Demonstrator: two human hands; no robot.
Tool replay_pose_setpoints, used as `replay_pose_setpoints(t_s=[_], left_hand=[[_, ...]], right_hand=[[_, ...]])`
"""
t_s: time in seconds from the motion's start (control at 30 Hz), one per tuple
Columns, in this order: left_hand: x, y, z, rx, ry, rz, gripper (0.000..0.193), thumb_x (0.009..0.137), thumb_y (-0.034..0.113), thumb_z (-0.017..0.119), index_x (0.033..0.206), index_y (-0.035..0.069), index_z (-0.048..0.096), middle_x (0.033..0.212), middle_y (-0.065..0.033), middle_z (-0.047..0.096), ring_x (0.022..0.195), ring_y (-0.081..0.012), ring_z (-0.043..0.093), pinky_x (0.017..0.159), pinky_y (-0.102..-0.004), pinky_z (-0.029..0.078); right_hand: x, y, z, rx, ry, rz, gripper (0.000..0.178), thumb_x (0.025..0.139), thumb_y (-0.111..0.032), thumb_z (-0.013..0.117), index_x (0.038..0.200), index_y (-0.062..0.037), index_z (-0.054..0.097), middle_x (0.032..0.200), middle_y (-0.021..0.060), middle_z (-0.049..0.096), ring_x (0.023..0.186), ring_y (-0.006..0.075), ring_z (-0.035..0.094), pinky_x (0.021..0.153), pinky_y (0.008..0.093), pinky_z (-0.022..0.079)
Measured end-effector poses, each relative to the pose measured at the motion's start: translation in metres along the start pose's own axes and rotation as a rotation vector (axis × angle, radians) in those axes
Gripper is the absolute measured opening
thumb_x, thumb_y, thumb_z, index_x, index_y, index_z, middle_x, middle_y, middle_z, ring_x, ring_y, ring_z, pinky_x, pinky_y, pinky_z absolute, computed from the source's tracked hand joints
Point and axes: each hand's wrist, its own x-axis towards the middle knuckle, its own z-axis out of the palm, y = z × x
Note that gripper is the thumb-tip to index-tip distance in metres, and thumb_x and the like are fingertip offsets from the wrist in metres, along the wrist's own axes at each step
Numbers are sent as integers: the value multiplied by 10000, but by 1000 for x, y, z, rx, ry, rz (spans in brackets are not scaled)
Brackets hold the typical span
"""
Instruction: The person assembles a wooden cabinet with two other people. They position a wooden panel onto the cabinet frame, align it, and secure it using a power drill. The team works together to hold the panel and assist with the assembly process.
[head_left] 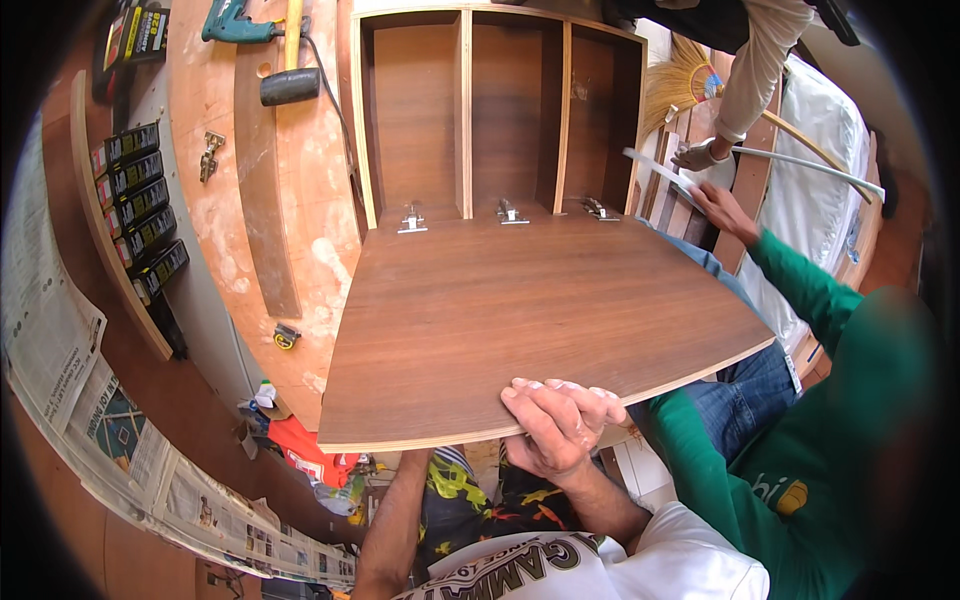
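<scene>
**Hinged door panel held at its near edge**

The walnut-coloured door panel (540,320) is hinged to the open cabinet (500,110) and lies flat, swung toward the viewer. Its near edge is clasped by the right hand (558,425), fingers curled over the top. The left hand's grip is hidden beneath the panel; its state cannot be told. Three metal hinges (510,212) are seen along the far edge.
</scene>
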Motion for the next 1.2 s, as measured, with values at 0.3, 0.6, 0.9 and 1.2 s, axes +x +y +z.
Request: replay_pose_setpoints(t_s=[0.3,0.6,0.9,1.2], left_hand=[[1,-1,0,-4,5,-4,427,924,396,646,1193,71,718,1154,-193,724,1102,-424,653,959,-551,487],[-1,-1,-1,-15,11,-18,426,923,395,646,1188,70,720,1150,-194,725,1098,-425,654,957,-553,487],[-7,-3,6,-43,24,-56,425,921,395,646,1182,68,722,1145,-195,726,1093,-426,656,955,-555,488],[17,22,-23,7,-42,-218,378,898,353,660,1112,53,745,1070,-206,732,1012,-443,669,918,-554,496]], right_hand=[[6,-1,0,10,0,5,358,627,-165,766,974,-250,788,985,-126,708,985,143,560,1009,386,278],[12,-3,0,1,3,3,350,630,-158,763,971,-236,783,993,-120,720,979,145,567,970,383,300],[30,1,0,-39,3,-51,405,609,-147,702,1003,-210,771,1006,-89,725,955,162,584,943,378,323],[52,1,-6,-18,-11,-31,423,615,-136,732,1033,-181,770,1007,-63,740,946,170,616,916,378,360]])
